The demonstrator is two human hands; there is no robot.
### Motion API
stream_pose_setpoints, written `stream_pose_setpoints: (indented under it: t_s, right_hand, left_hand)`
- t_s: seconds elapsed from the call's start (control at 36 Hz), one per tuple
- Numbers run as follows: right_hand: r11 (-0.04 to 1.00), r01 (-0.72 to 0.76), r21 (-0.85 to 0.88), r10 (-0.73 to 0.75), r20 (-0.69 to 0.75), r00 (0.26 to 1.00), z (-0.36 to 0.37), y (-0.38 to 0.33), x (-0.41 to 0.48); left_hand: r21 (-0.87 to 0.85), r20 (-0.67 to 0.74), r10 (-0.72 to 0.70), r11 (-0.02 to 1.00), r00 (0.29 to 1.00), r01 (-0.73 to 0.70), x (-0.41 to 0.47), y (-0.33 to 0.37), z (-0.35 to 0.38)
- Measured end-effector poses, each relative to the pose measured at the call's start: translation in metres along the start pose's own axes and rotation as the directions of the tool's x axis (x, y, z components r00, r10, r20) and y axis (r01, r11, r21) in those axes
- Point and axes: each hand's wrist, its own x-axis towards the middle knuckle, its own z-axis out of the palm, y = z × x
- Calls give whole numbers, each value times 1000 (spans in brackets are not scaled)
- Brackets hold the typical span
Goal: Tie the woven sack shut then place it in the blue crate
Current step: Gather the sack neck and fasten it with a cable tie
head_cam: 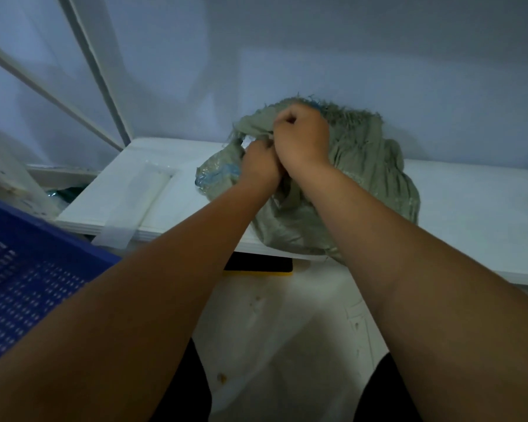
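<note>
Tying was unfinished: left hand and right hand both clutched the sack at its gathered mouth. It lay outside the crate.

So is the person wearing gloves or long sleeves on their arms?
No. The left hand and right hand have no gloves, and there is no watch or bracelet at either wrist. Both forearms are uncovered too, with no sleeves in view.

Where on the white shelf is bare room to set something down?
Bare white shelf lies right of the grey-green woven sack, and a smaller patch left of it. The middle is crowded: left hand and right hand grip the sack's gathered mouth.
</note>
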Motion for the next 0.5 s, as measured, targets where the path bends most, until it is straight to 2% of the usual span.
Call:
stream_pose_setpoints:
  t_s: [0.25, 0.39, 0.5]
  right_hand:
    - [989, -128, -69, 125, -52, 991, -37, -3, -1]
    - [956, -195, -219, 186, -61, 981, -53, -7, -5]
    - [876, -293, -382, 267, -122, 956, -62, 0, -11]
  left_hand:
    - [-113, -65, 39, 993, 997, -46, -22, 16, -1]
    - [-158, -62, 76, 984, 995, -85, -28, 16, -7]
    - [-167, -57, 86, 981, 995, -95, -33, 18, -20]
